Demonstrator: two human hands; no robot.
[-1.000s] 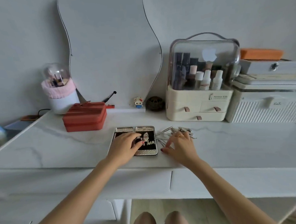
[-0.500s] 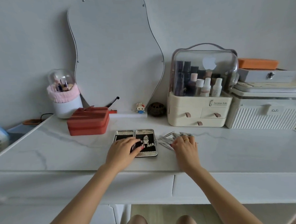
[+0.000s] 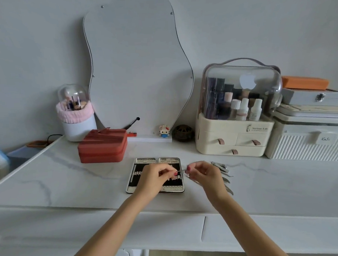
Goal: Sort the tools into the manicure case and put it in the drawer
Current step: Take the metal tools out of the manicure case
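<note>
- Both hands pinch one thin metal tool (image 3: 181, 170) between them: the left hand (image 3: 154, 180) grips its left end with thumb and forefinger, the right hand (image 3: 204, 175) grips its right end the same way, fingers curled.
- That tool hangs level above the right edge of the one open manicure case (image 3: 140, 163), which lies flat on the bench (image 3: 69, 178).
- Inside the case, a row of silver tools shows; the left hand hides part of it, so I cannot count them.
- Right of the case, a heap of loose tools (image 3: 222, 169) lies on the bench, partly behind the right hand; the number is unclear.
- Behind the case to its left stands one red zip box (image 3: 102, 146); behind to its right, one cream cosmetics organiser (image 3: 235, 142) with three drawers.
</note>
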